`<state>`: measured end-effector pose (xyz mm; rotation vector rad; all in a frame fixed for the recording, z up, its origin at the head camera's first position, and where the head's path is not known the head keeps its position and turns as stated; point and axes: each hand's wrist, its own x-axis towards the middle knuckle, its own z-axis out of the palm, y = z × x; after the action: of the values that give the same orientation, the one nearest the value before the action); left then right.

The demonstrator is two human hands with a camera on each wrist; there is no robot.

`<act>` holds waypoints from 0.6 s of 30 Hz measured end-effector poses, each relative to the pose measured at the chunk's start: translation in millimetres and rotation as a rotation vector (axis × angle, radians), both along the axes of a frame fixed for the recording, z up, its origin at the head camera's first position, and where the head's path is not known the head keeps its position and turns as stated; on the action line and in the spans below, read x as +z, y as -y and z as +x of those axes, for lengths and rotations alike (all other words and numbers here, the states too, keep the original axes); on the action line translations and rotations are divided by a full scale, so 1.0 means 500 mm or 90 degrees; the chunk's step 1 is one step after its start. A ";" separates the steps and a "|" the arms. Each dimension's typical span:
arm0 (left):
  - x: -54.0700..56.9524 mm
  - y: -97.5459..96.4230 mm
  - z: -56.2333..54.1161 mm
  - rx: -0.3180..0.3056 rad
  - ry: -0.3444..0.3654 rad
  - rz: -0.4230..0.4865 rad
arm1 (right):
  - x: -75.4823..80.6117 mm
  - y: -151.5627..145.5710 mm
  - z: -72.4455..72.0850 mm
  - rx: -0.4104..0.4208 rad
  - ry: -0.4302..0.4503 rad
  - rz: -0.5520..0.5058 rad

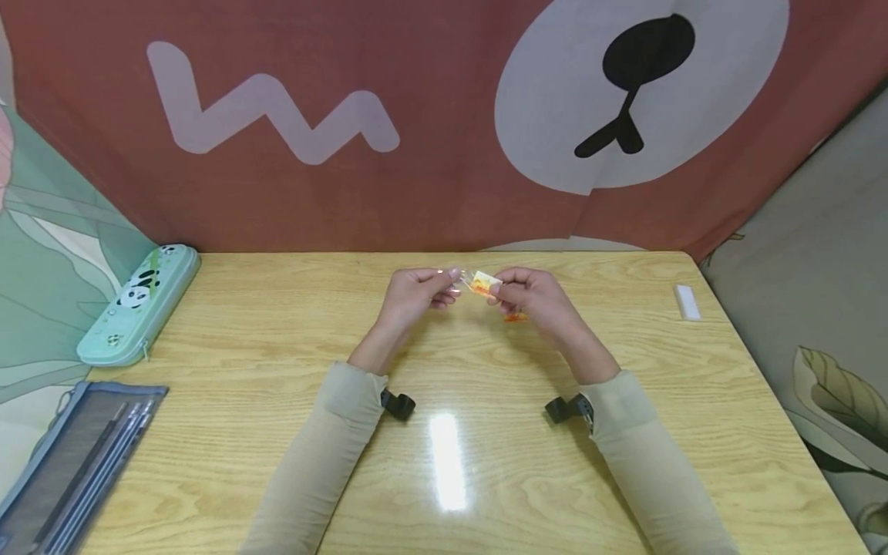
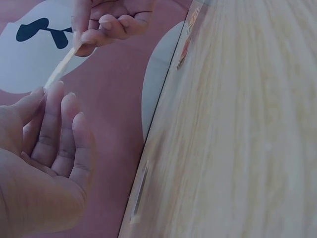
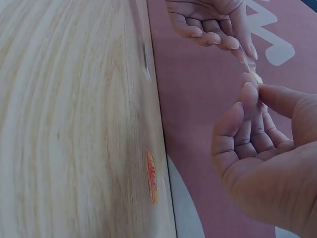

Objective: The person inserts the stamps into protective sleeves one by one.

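Between the two hands, above the far part of the table, is a small flat cream-and-orange packet point(image 1: 483, 283) with a clear plastic end. My left hand point(image 1: 416, 294) pinches that clear end between thumb and index finger. On the other side, my right hand point(image 1: 534, 299) pinches the packet's printed part. Seen edge-on in the left wrist view, the packet point(image 2: 61, 68) is a thin pale strip. An orange printed piece point(image 3: 151, 177) lies on the table below the right hand. Near the table's far edge lies a slim shiny sliver point(image 2: 140, 191); its kind is unclear.
A white block point(image 1: 687, 302) like an eraser lies at the right edge of the wooden table point(image 1: 277, 432). At the left are a green panda pencil case point(image 1: 142, 304) and a mesh pouch point(image 1: 79, 462) with several pencils. A red-brown printed cloth point(image 1: 430, 193) hangs behind.
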<state>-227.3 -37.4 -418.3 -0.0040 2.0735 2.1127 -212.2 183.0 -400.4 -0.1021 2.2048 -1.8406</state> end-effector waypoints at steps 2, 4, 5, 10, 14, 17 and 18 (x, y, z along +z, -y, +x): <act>0.001 0.000 0.000 0.001 -0.002 0.002 | 0.002 -0.001 0.001 -0.002 0.000 -0.013; 0.002 -0.001 0.001 0.000 -0.004 0.009 | 0.003 -0.002 0.001 -0.005 -0.002 -0.024; 0.003 -0.001 0.001 -0.001 -0.005 0.011 | 0.003 -0.002 0.000 -0.007 -0.005 -0.029; 0.004 -0.001 0.002 -0.009 -0.008 0.023 | 0.002 -0.004 -0.001 -0.012 -0.015 -0.031; 0.005 0.000 0.002 -0.015 -0.008 0.026 | 0.002 -0.003 -0.001 -0.014 -0.017 -0.024; 0.005 0.001 0.001 -0.027 0.000 0.026 | 0.001 -0.002 -0.001 -0.014 -0.014 -0.022; 0.005 0.000 0.000 -0.033 0.003 0.027 | 0.001 -0.002 -0.001 -0.015 -0.012 -0.022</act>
<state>-227.2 -37.6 -415.8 0.0487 2.0040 2.1230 -212.6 184.1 -399.9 -0.1018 2.1956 -1.8983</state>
